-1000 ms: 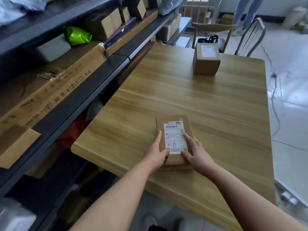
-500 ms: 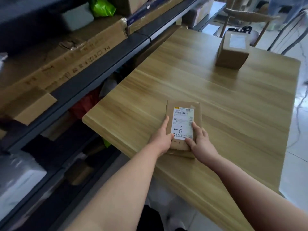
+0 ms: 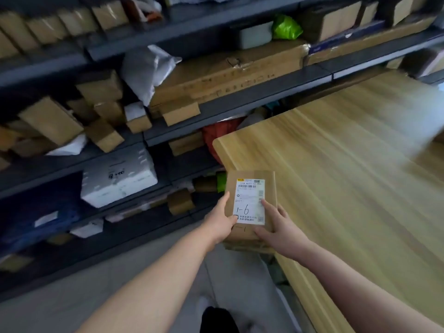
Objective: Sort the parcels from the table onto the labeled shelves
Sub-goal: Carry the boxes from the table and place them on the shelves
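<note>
Soft daylight comes from the upper right, washing a pale glare across the far right corner of the table (image 3: pixel 348 164). The shelves (image 3: pixel 216 109) on the left are dim and shadowed. Motion blur smears the whole frame; only the parcel (image 3: pixel 249 200) label stays readable. Wide-angle bending shows at the edges

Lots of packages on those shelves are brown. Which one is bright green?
The crumpled bright green bag on the upper shelf, beside a pale grey-white box. The parcels around it are brown cardboard, white or grey.
</note>
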